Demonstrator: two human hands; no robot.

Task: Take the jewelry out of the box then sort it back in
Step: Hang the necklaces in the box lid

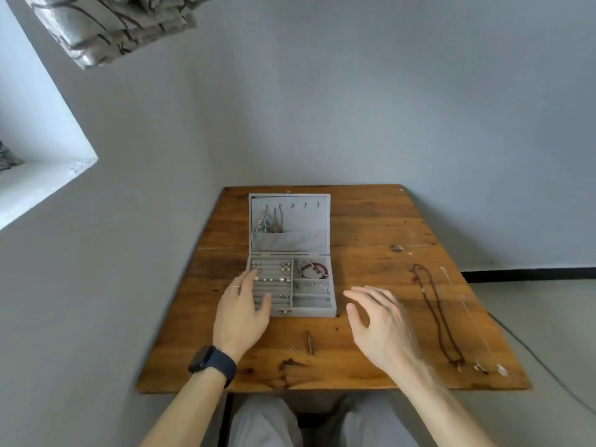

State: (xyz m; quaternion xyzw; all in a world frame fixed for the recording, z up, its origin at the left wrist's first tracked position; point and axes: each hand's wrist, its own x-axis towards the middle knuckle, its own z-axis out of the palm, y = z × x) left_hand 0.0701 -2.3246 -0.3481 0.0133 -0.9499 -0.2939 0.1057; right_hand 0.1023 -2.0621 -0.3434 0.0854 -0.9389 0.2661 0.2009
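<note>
A grey velvet jewelry box [314, 312] stands open on the wooden table [371, 233], its lid upright with necklaces [269, 221] hanging on the left hooks. Rings and earrings [274, 279] sit in the left ring rolls; a red bracelet [314, 269] lies in the upper right compartment. My left hand [242, 311] rests over the box's left front corner, fingers relaxed, holding nothing. My right hand [377, 321] hovers open just right of the box. A dark red bead necklace [435, 308] and a thin silver chain [467, 311] lie on the table at the right.
A small dark stick-like piece [309, 343] and a tiny earring [294, 349] lie near the table's front edge. Small pendants [480, 367] rest at the front right. Grey walls enclose the table's left and back. A cable [548, 366] runs on the floor to the right.
</note>
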